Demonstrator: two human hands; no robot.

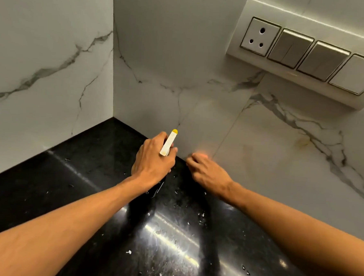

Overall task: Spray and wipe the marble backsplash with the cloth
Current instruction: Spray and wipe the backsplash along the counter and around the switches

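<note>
White marble backsplash [251, 146] with grey veins rises behind a glossy black stone desk [89, 175] and meets a matching marble side wall [42, 65] in the corner on the left. The left hand [151, 163] grips a spray bottle [169, 142] round its neck. The bottle's white head sticks out above the knuckles, and its yellow nozzle tip [174, 131] points at the backsplash, close to it. The bottle's body is mostly hidden under the hand.

The right hand [208, 173] lies just beside the left, where desk and backsplash meet. Its fingers are loosely bent and relaxed, with the tips down at the foot of the wall, and they are slightly blurred.

A faint brownish stain [302, 141] marks the marble to the right. Higher up is a switch panel [309, 54] with a three-pin socket [260, 37]. White specks and droplets [199, 215] dot the desk.
</note>
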